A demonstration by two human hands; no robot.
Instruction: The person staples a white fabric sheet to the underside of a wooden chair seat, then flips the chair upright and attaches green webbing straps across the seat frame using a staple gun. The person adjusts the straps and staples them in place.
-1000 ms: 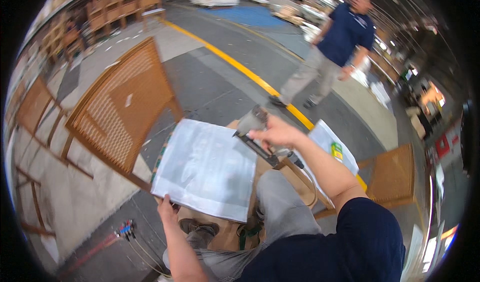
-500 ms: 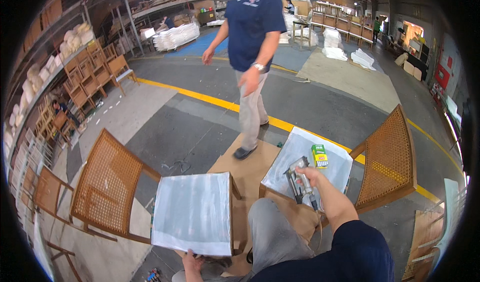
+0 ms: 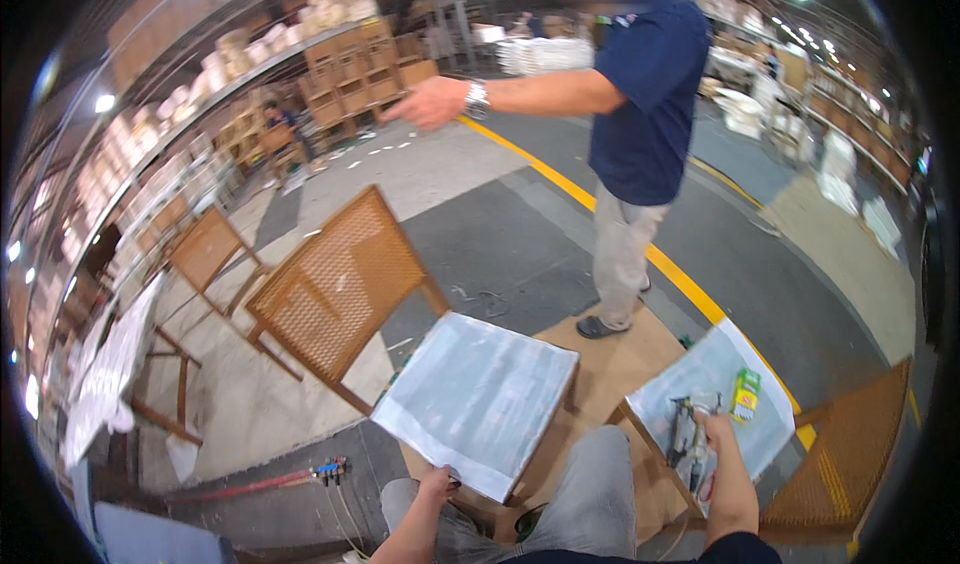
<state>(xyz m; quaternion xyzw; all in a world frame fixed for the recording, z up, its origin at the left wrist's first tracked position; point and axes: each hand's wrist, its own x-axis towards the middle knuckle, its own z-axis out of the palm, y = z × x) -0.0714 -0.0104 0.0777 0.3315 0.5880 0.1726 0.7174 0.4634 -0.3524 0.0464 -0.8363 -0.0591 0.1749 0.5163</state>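
Note:
My left hand (image 3: 437, 484) is closed on the near edge of a wooden chair's seat (image 3: 478, 396), which has a pale, whitish cover. That chair has a woven cane backrest (image 3: 345, 282) on its left side. With my right hand (image 3: 715, 430) I grip a metal staple gun (image 3: 684, 440), resting on or just above a second covered seat (image 3: 655, 394). A small green and yellow box (image 3: 745, 396) lies on that seat, just beyond the hand. The second chair's cane backrest (image 3: 845, 454) is at the right.
A co-worker (image 3: 640, 124) in a navy shirt stands on the cardboard sheet (image 3: 590, 356) beyond the chairs, one arm stretched to the left. Another chair (image 3: 215, 249) stands at left. An air hose with fittings (image 3: 328, 471) lies on the floor. Shelves and stacked chairs (image 3: 350, 74) fill the background.
My view has turned left, so the chairs sit further right. The co-worker has raised an arm and points left. The staple gun stays in my right hand; my left hand stays at the seat edge.

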